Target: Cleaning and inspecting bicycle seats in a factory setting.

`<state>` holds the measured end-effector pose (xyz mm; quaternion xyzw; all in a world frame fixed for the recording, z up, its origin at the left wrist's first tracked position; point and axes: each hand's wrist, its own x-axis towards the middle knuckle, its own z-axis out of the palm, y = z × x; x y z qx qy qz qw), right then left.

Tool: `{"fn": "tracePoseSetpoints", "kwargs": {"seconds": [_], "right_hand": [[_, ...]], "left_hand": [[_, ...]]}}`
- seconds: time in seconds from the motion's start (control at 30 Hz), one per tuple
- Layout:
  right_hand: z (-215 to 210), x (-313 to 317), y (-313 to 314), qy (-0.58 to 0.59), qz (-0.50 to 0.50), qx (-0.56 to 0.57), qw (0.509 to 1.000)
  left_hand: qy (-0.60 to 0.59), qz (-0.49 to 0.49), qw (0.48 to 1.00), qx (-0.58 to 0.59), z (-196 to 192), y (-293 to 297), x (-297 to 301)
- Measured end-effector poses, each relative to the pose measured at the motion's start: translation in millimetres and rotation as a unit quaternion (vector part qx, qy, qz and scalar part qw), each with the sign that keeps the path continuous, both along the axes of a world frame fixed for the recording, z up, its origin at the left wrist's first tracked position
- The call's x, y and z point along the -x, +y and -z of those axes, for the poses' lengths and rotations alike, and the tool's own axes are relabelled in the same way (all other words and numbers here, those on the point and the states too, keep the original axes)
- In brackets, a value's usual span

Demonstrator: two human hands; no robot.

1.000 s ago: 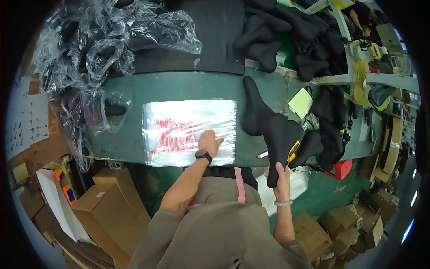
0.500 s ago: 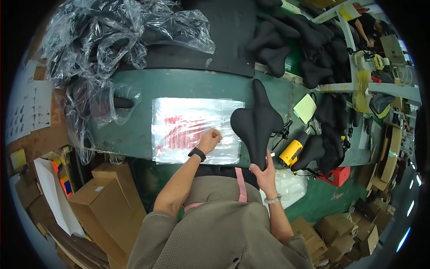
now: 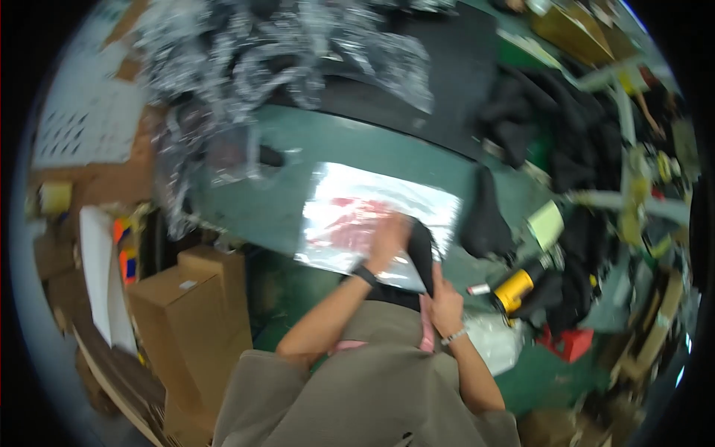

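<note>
A black bicycle saddle point(image 3: 421, 252) is tilted up close to my body, over the right part of the clear plastic bags. My right hand point(image 3: 447, 307) grips its lower end, with the index finger laid along its side. Motion smears my left hand point(image 3: 389, 240), which is over the bags against the saddle's left edge; its fingers cannot be made out. The flat stack of clear bags point(image 3: 328, 223) with red print lies on the green table point(image 3: 328, 138). Another black saddle point(image 3: 484, 220) lies just right of the bags.
Crumpled clear plastic point(image 3: 290, 59) covers the far left. More black saddles point(image 3: 551, 119) are piled at the far right. A yellow cylinder point(image 3: 512, 290), a pale yellow pad point(image 3: 546, 225) and a red object point(image 3: 570, 344) are on the right. Cardboard boxes point(image 3: 186, 320) stand at left.
The view has swung, so the table appears shifted right and tilted. My right hand has brought a saddle to the bags' right side, and my left hand has come up against it.
</note>
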<state>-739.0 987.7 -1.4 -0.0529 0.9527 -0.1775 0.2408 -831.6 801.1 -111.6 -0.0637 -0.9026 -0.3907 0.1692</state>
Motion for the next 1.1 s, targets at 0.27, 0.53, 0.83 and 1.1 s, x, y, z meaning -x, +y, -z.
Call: {"fn": "tracePoseSetpoints", "kwargs": {"seconds": [0.27, 0.53, 0.83, 1.1], "right_hand": [[-42.2, 31.2, -15.0, -0.221, 0.419, 0.566, 0.675], [-59.0, 42.0, -98.0, -0.269, 0.338, 0.617, 0.658], [-58.9, 68.4, -177.6, -0.224, 0.407, 0.498, 0.732], [-53.1, 49.2, -231.7, -0.336, 0.004, 0.324, 0.884]], "left_hand": [[-0.241, 0.075, 0.925, -0.284, -159.9, -46.0, -55.8], [-0.37, 0.046, 0.877, -0.302, -155.2, -120.1, -99.8], [-0.302, 0.195, 0.842, -0.401, -192.0, -142.0, -104.9], [-0.336, -0.223, 0.522, -0.752, -101.8, -187.8, -110.8]]}}
